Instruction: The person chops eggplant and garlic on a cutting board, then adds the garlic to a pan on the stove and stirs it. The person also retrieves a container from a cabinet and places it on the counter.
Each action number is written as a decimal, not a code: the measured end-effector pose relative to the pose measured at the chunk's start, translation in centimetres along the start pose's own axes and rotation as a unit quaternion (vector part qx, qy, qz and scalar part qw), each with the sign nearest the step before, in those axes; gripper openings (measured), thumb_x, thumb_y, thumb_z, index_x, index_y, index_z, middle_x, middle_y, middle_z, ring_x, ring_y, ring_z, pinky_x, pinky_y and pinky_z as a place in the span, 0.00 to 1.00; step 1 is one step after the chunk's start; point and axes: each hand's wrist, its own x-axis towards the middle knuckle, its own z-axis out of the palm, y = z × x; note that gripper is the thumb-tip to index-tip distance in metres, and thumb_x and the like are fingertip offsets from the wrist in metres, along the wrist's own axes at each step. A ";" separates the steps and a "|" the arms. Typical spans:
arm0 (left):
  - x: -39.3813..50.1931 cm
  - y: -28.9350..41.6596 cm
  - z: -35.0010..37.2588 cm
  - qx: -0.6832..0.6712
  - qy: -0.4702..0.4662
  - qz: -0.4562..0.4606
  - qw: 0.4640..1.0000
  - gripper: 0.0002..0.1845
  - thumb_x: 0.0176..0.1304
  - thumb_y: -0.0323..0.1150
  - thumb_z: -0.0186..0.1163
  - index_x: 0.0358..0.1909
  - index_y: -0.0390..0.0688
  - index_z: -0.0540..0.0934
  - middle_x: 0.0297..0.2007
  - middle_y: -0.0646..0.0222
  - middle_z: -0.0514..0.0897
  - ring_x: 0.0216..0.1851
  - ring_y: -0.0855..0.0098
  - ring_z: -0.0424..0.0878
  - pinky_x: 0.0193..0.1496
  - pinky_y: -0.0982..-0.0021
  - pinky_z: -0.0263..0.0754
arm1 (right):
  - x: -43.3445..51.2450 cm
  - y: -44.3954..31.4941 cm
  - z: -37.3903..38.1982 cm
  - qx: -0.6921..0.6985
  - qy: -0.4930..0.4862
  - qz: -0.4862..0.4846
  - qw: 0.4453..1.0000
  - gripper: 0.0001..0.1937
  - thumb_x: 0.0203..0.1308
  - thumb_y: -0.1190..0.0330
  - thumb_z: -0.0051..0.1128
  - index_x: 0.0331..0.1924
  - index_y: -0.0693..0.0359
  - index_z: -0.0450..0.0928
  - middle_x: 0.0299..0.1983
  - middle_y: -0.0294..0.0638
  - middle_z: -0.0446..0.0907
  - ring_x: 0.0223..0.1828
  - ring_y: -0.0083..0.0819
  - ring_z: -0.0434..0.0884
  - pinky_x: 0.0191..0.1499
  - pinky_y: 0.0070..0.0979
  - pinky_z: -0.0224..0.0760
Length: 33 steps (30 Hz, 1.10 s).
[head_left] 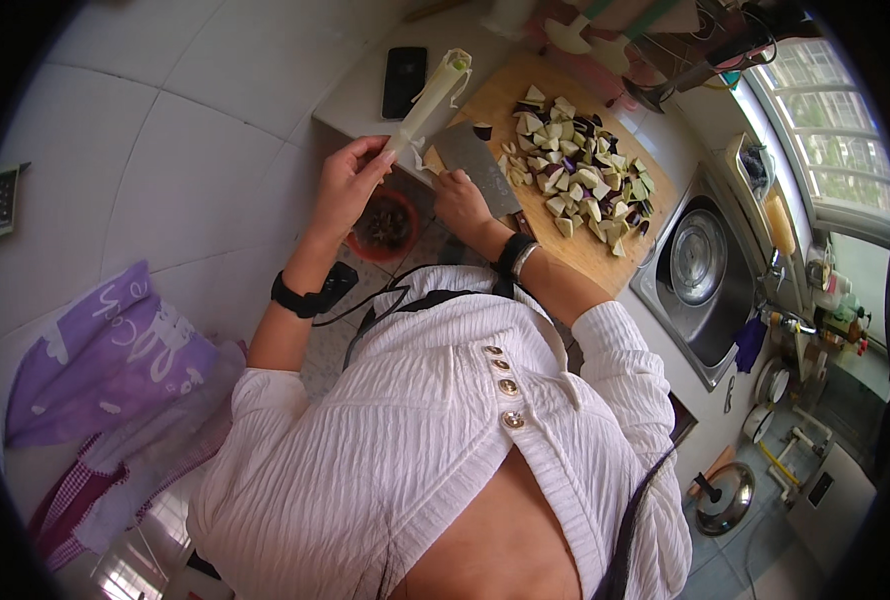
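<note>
My left hand (355, 176) grips the lower end of a long pale stalk (433, 97), apparently a leek or large scallion, with loose skin curling from its upper end. A thin whitish strip of skin (418, 154) hangs from the stalk and runs to the fingertips of my right hand (461, 201), which pinch it. Just beyond that hand a cleaver (481, 166) lies flat, its dark handle by my wrist. Under it is a wooden cutting board (587, 259), heaped with cut eggplant chunks (576, 169). Several small pale slices (516, 171) lie beside the heap.
A black phone (404, 82) rests on the white counter left of the board. Below my hands, a red bin (385, 225) with scraps stands on the floor. To the right, a steel sink (696, 277) contains a round metal basin (698, 251). Utensils (568, 34) hang at the back.
</note>
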 end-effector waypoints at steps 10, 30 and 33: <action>0.5 -0.4 1.0 0.087 -0.076 0.013 0.993 0.12 0.65 0.31 0.59 0.46 0.33 0.78 0.35 0.74 0.81 0.35 0.86 0.73 0.39 0.81 0.69 | -3.1 10.8 -5.1 0.065 0.018 0.203 0.977 0.04 0.46 0.69 0.59 0.26 0.58 0.80 0.31 0.40 0.80 0.37 0.39 0.79 0.38 0.33 0.72; 2.3 4.2 3.5 0.016 -0.181 -0.014 0.983 0.11 0.67 0.29 0.55 0.48 0.34 0.77 0.35 0.75 0.78 0.31 0.85 0.72 0.36 0.83 0.68 | -6.6 11.8 -16.3 0.681 0.243 0.317 0.614 0.21 0.67 0.56 0.49 0.55 0.64 0.73 0.29 0.32 0.77 0.22 0.12 0.69 0.25 0.13 0.62; 1.8 5.1 3.7 0.073 -0.224 0.010 0.972 0.11 0.66 0.28 0.56 0.47 0.33 0.77 0.38 0.74 0.77 0.33 0.84 0.72 0.38 0.83 0.68 | -6.1 13.6 -17.8 0.757 0.203 0.234 0.576 0.20 0.68 0.55 0.48 0.52 0.63 0.75 0.31 0.31 0.77 0.20 0.12 0.61 0.21 0.14 0.56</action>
